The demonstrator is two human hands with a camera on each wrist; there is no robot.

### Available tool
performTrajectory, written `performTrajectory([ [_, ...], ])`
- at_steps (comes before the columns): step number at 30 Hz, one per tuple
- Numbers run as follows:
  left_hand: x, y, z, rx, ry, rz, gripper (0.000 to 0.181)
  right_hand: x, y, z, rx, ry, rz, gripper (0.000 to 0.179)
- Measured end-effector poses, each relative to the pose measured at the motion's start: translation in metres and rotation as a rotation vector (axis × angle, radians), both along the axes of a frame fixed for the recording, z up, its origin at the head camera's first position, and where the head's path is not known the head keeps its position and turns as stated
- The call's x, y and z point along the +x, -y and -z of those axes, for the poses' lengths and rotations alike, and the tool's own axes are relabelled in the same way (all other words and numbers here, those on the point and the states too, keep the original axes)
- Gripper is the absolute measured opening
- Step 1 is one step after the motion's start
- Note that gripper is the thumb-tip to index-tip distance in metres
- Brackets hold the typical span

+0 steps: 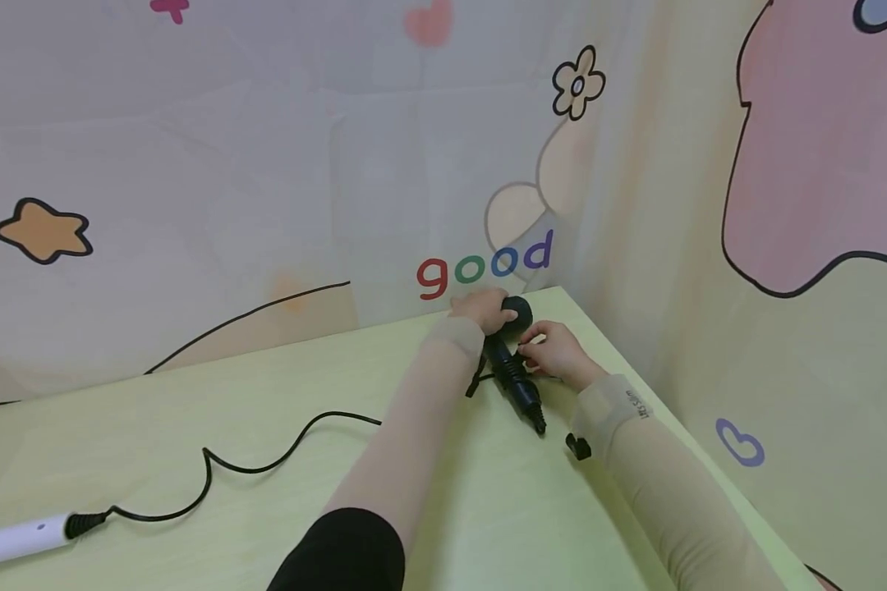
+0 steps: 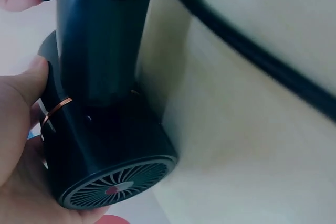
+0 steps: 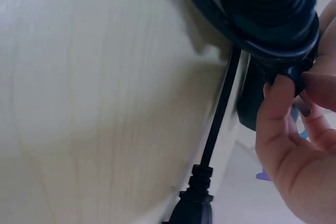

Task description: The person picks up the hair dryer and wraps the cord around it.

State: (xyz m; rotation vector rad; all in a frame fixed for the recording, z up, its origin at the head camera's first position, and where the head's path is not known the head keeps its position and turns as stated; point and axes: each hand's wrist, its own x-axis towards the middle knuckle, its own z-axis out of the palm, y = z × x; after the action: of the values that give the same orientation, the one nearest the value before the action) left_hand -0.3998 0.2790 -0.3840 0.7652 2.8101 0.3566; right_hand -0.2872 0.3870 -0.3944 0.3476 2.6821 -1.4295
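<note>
A black hair dryer [image 1: 516, 379] lies at the far right of the table, its handle pointing toward me. My left hand [image 1: 480, 310] grips the dryer's head; in the left wrist view the thumb and palm wrap the barrel [image 2: 100, 150] beside the round rear grille [image 2: 123, 184]. My right hand [image 1: 558, 355] is at the handle, where thumb and finger pinch a black piece of the power cord [image 3: 210, 22] looped around it. The exact pinched end is partly hidden by the fingers. The cord's plug [image 1: 578, 447] sits below my right wrist.
A white rod-shaped appliance [image 1: 18, 539] lies at the left front, its black cord [image 1: 247, 470] running across the table until my left arm hides it. Patterned cloth walls [image 1: 214, 164] stand behind and to the right of the table [image 1: 281, 533].
</note>
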Motion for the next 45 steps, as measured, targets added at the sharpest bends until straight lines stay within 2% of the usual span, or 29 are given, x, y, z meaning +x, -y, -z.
performTrajectory([
  [4, -0.007, 0.013, 0.005, 0.024, -0.010, -0.018, 0.055, -0.005, 0.016, -0.003, 0.187, -0.004, -0.074, 0.046],
  [7, -0.011, 0.025, 0.008, 0.044, -0.064, -0.023, 0.060, -0.010, 0.028, -0.004, 0.317, -0.002, -0.113, 0.065],
  [9, -0.009, 0.035, 0.011, 0.063, -0.152, -0.024, 0.062, -0.013, 0.034, -0.003, 0.365, -0.005, -0.128, 0.069],
  [11, -0.003, 0.048, 0.012, 0.092, -0.281, -0.022, 0.057, -0.016, 0.037, -0.002, 0.383, -0.004, -0.126, 0.069],
  [13, 0.010, 0.062, 0.015, 0.101, -0.432, -0.002, 0.045, -0.019, 0.037, 0.000, 0.395, -0.007, -0.122, 0.067],
  [14, 0.019, 0.069, 0.017, 0.098, -0.482, 0.009, 0.038, -0.021, 0.036, 0.000, 0.401, -0.013, -0.119, 0.066],
  [15, 0.028, 0.076, 0.019, 0.072, -0.498, 0.021, 0.033, -0.021, 0.034, -0.001, 0.404, -0.014, -0.116, 0.065],
  [17, 0.046, 0.087, 0.024, -0.009, -0.469, 0.058, 0.027, -0.022, 0.027, -0.003, 0.411, -0.009, -0.108, 0.065],
  [20, 0.065, 0.092, 0.032, -0.138, -0.306, 0.118, 0.021, -0.020, 0.012, -0.007, 0.425, 0.000, -0.095, 0.066],
  [21, 0.068, 0.091, 0.034, -0.177, -0.260, 0.138, 0.019, -0.018, 0.006, -0.008, 0.430, 0.006, -0.090, 0.066],
  [23, 0.073, 0.090, 0.037, -0.202, -0.213, 0.175, 0.015, -0.017, -0.003, -0.008, 0.441, 0.011, -0.086, 0.067],
  [27, 0.083, 0.093, 0.038, -0.219, -0.172, 0.221, 0.016, -0.017, -0.017, -0.009, 0.473, 0.018, -0.105, 0.062],
  [33, 0.102, 0.115, 0.029, -0.241, -0.134, 0.234, 0.019, -0.023, -0.030, -0.018, 0.507, 0.020, -0.148, 0.043],
  [41, 0.126, 0.138, 0.020, -0.261, 0.007, 0.192, 0.024, -0.034, -0.050, -0.028, 0.512, 0.061, -0.220, 0.046],
  [45, 0.135, 0.144, 0.021, -0.268, 0.034, 0.187, 0.023, -0.036, -0.058, -0.031, 0.527, 0.056, -0.246, 0.046],
])
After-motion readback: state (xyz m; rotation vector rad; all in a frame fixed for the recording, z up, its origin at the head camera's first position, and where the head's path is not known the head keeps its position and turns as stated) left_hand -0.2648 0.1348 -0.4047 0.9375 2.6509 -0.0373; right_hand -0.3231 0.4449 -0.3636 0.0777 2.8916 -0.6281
